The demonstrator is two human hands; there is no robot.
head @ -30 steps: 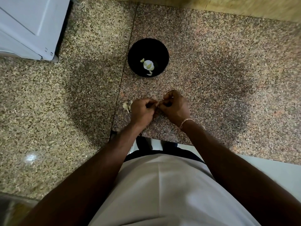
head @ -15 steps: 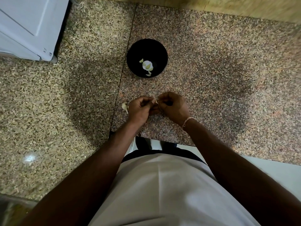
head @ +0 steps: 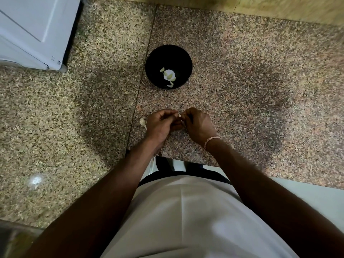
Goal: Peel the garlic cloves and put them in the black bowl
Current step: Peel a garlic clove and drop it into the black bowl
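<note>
A black bowl (head: 184, 58) stands on the speckled granite counter (head: 260, 86), holding a few pale peeled garlic cloves (head: 169, 75). In front of it, near the counter's front edge, my left hand (head: 158, 123) and my right hand (head: 198, 124) meet fingertip to fingertip. Both pinch one small garlic clove (head: 179, 115), of which only a pale tip shows between the fingers. A scrap of garlic skin or another clove (head: 143, 122) lies on the counter just left of my left hand.
A white appliance (head: 31, 30) stands at the back left of the counter. A wooden strip (head: 260, 6) runs along the back edge. The counter's front edge cuts in near my waist, with white floor (head: 307, 198) to the right.
Both hands stay together over the same spot, with small finger shifts on the clove. The view has drifted slightly; the bowl and its contents are unchanged.
</note>
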